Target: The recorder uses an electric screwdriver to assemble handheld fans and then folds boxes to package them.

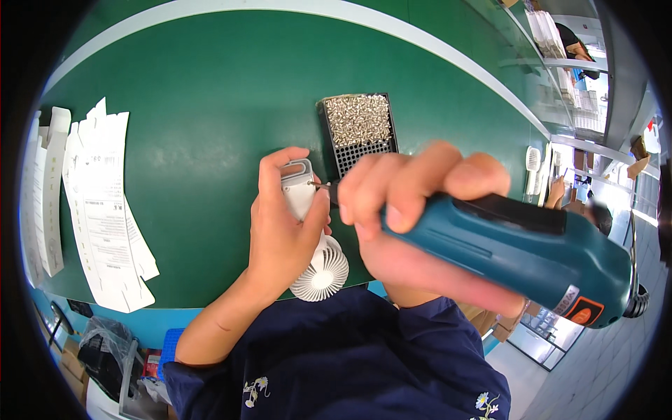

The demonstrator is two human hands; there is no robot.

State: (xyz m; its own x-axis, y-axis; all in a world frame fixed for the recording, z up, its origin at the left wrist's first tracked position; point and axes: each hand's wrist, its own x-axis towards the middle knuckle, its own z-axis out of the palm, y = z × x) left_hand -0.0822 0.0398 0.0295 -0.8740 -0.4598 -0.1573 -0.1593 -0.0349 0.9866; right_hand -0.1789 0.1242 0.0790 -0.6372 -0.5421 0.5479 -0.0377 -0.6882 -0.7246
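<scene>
My left hand [280, 220] is closed around a small white handheld fan, holding it over the front part of the green table. The fan's round slotted head [323, 273] points toward me, and a grey loop [297, 166] tops its far end. A blue-green electric screwdriver [490, 241] with a black lever fills my right hand [413, 189], which is slightly blurred. Its thin bit reaches left to the fan's body just below the loop; whether a screw sits at the tip is too small to tell. Just beyond lies a black screw tray [339, 133] heaped with small silvery screws.
Flattened white printed cartons [101, 210] lie on the green table [210, 91] at the left. Another white fan [533, 159] rests near the right edge. A pale rail [280, 8] bounds the far side. Shelves and other people appear at the right. Bags [105, 357] stand below at the lower left.
</scene>
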